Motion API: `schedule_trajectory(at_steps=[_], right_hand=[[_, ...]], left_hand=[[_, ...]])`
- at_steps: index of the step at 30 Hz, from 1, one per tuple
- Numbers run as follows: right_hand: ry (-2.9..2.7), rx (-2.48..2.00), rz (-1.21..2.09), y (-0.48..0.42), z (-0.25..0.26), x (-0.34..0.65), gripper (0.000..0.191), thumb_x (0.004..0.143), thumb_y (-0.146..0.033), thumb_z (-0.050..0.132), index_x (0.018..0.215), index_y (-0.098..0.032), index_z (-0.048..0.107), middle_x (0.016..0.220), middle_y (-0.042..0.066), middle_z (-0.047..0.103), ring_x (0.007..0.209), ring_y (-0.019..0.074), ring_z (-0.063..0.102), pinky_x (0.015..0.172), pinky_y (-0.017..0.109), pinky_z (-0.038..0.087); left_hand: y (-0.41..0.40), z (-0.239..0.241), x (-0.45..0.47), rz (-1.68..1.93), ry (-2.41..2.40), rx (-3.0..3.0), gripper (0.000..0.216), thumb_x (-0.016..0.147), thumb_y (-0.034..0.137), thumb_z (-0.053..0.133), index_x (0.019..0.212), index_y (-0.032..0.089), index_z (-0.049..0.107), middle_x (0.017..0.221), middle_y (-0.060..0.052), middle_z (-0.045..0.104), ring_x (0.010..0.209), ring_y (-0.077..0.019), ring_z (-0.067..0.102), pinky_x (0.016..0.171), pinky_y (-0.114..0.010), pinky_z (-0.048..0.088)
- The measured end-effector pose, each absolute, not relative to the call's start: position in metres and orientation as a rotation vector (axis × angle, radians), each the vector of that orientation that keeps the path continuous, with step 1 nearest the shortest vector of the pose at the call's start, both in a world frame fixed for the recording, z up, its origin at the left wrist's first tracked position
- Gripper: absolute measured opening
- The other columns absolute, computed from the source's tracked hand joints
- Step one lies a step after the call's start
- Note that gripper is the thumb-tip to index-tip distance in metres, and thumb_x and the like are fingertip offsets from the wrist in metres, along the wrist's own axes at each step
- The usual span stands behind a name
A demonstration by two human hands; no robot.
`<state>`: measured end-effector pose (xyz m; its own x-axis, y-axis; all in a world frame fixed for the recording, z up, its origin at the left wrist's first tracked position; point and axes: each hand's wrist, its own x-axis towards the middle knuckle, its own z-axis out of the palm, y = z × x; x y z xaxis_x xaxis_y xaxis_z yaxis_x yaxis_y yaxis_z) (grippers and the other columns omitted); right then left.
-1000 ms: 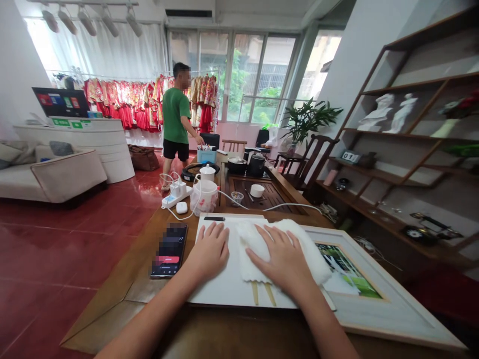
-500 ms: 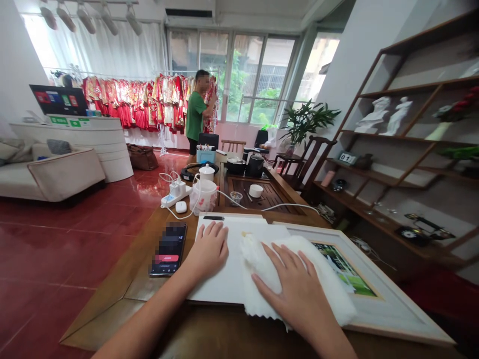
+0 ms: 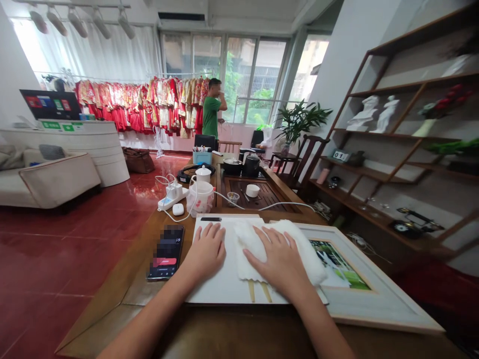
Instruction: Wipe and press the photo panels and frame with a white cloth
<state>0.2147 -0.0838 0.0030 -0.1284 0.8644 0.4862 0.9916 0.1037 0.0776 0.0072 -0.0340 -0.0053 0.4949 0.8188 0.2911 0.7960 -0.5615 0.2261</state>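
A white board (image 3: 232, 294) lies on the wooden table with a short black strip (image 3: 211, 219) near its far edge. My left hand (image 3: 209, 247) rests flat on the board's left part, fingers stretched and holding nothing. Under my right hand (image 3: 281, 257) is a crumpled white cloth (image 3: 309, 249); the palm presses on it with the fingers spread. Two yellowish strips (image 3: 266, 291) show on the board below the cloth's near edge. To the right a light wooden frame (image 3: 396, 299) holds a green-toned picture (image 3: 344, 269), partly covered by the cloth.
A phone (image 3: 165, 253) lies left of the board. Beyond it stand a power strip (image 3: 171, 198), a white earbud case (image 3: 178, 209), a clear cup (image 3: 202, 197) and a tea tray (image 3: 273, 199) with a white bowl (image 3: 252, 190). A cable crosses the table. A person (image 3: 212, 112) stands by the clothes rack.
My right hand has slid the cloth toward the far side and slightly left, uncovering the yellowish strips. My left hand stays on the board. The person in green has moved right.
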Motion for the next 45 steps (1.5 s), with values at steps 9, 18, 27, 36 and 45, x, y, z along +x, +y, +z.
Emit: schedule_trajectory(at_steps=[9, 18, 27, 36, 45], right_hand=[[-2.104, -1.783, -0.604, -0.126, -0.006, 0.222, 0.061, 0.086, -0.058, 0.043, 0.137, -0.024, 0.046, 0.13, 0.01, 0.057, 0.121, 0.032, 0.048, 0.104, 0.054, 0.026], [-2.093, -1.791, -0.544, -0.082, 0.003, 0.22, 0.06, 0.086, -0.059, 0.043, 0.132, -0.022, 0.051, 0.127, 0.01, 0.059, 0.119, 0.031, 0.049, 0.103, 0.052, 0.026], [-2.1, -1.753, -0.602, -0.092, -0.003, 0.22, 0.061, 0.086, -0.058, 0.045, 0.135, -0.022, 0.048, 0.129, 0.01, 0.058, 0.12, 0.0322, 0.048, 0.103, 0.054, 0.027], [-2.136, -1.716, -0.597, -0.118, -0.005, 0.225, 0.06, 0.085, -0.058, 0.047, 0.136, -0.025, 0.048, 0.13, 0.007, 0.058, 0.122, 0.0307, 0.048, 0.104, 0.054, 0.028], [-2.102, -1.785, -0.524, -0.074, 0.003, 0.22, 0.062, 0.086, -0.06, 0.044, 0.134, -0.021, 0.051, 0.13, 0.01, 0.058, 0.121, 0.0319, 0.048, 0.105, 0.054, 0.026]], left_hand=[[-0.035, -0.005, 0.007, 0.581, 1.447, 2.654, 0.043, 0.094, 0.026, 0.031, 0.133, 0.019, 0.047, 0.145, -0.009, 0.041, 0.137, -0.026, 0.031, 0.112, -0.048, 0.023], [-0.034, -0.008, 0.007, 0.584, 1.442, 2.662, 0.043, 0.094, 0.026, 0.031, 0.133, 0.018, 0.046, 0.146, -0.01, 0.04, 0.136, -0.0271, 0.031, 0.113, -0.051, 0.022], [-0.034, -0.007, 0.008, 0.611, 1.465, 2.632, 0.041, 0.094, 0.026, 0.033, 0.132, 0.02, 0.047, 0.145, -0.009, 0.041, 0.137, -0.0262, 0.03, 0.113, -0.05, 0.022], [-0.034, -0.009, 0.007, 0.605, 1.459, 2.645, 0.042, 0.094, 0.026, 0.031, 0.133, 0.02, 0.046, 0.145, -0.009, 0.041, 0.137, -0.0264, 0.03, 0.113, -0.05, 0.021], [-0.032, -0.009, 0.007, 0.587, 1.439, 2.661, 0.041, 0.094, 0.026, 0.032, 0.133, 0.02, 0.046, 0.145, -0.009, 0.041, 0.136, -0.0269, 0.031, 0.112, -0.051, 0.023]])
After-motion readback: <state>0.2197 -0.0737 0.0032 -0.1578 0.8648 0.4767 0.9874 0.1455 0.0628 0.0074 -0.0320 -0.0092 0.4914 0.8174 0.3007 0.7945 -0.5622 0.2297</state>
